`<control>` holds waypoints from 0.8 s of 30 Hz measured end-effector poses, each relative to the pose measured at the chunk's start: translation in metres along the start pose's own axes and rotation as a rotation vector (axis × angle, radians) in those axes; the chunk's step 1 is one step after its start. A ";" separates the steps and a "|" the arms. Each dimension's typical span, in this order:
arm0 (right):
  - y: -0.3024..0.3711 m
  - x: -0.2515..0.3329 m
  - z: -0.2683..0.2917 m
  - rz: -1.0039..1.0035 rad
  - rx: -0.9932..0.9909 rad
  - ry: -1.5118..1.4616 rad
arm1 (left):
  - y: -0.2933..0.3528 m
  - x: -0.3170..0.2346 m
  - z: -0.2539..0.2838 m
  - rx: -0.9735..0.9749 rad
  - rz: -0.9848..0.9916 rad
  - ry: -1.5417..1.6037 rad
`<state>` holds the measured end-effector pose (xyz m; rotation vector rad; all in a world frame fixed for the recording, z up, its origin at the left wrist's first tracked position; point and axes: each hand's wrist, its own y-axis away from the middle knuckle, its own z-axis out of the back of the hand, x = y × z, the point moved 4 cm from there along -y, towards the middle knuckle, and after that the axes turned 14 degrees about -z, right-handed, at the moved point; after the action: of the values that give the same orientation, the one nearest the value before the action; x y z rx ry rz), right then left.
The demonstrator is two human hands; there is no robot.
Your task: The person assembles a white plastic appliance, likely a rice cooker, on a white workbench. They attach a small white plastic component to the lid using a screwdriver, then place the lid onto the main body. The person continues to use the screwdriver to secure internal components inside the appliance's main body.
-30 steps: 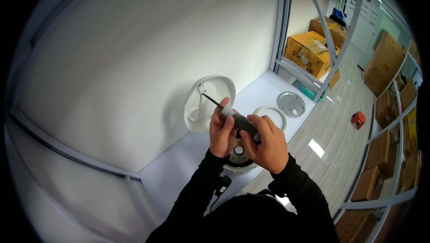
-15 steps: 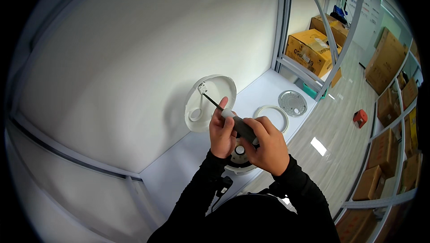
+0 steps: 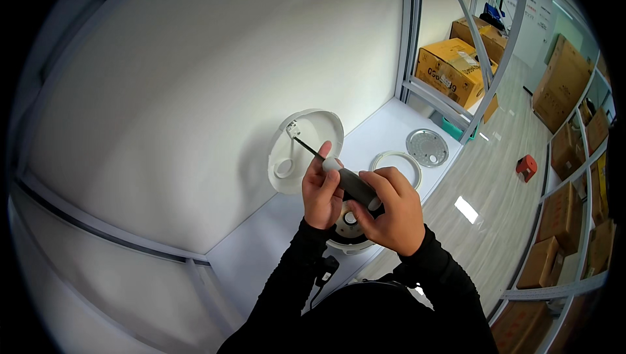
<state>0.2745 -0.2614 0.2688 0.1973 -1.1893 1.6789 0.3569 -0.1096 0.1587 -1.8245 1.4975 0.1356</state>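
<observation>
Both of my hands are closed on a screwdriver (image 3: 355, 186) with a grey handle and a dark shaft. My left hand (image 3: 321, 194) grips the white collar at the front of the handle. Toward the handle's rear end, the fingers of my right hand (image 3: 396, 210) are curled around it. The shaft slants up and left, its tip at a small white bracket (image 3: 293, 129) inside a white round lid (image 3: 317, 133). That lid stands tilted up against the wall. Beneath my hands, partly hidden, is the round appliance body (image 3: 352, 247) with a dark inside.
On the white table (image 3: 251, 243) lie a white ring (image 3: 397, 170) and a round perforated metal plate (image 3: 427, 148). A black plug (image 3: 326, 270) with a cord is near my left forearm. Cartons (image 3: 456, 72) stand beyond the frame; a red object (image 3: 526, 168) sits on the floor.
My right hand's fingers have shifted slightly around the back of the screwdriver handle. The tip stays at the bracket, and my left hand has hardly moved.
</observation>
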 end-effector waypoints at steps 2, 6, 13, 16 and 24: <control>0.002 -0.002 -0.001 -0.010 0.038 -0.040 | 0.000 0.002 0.002 0.030 -0.017 0.017; 0.002 -0.005 0.002 -0.067 0.010 -0.043 | -0.001 -0.007 -0.021 0.040 -0.003 0.112; -0.001 -0.003 0.003 -0.052 -0.065 -0.099 | 0.002 -0.005 -0.009 0.044 0.011 -0.069; 0.001 -0.001 0.000 0.000 -0.024 -0.112 | -0.001 -0.002 -0.006 0.059 -0.006 -0.024; 0.002 -0.011 -0.001 -0.105 0.048 0.061 | 0.001 -0.008 -0.031 0.009 0.009 -0.019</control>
<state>0.2786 -0.2678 0.2598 0.2324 -1.0758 1.6114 0.3419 -0.1217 0.1841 -1.8048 1.4910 0.1506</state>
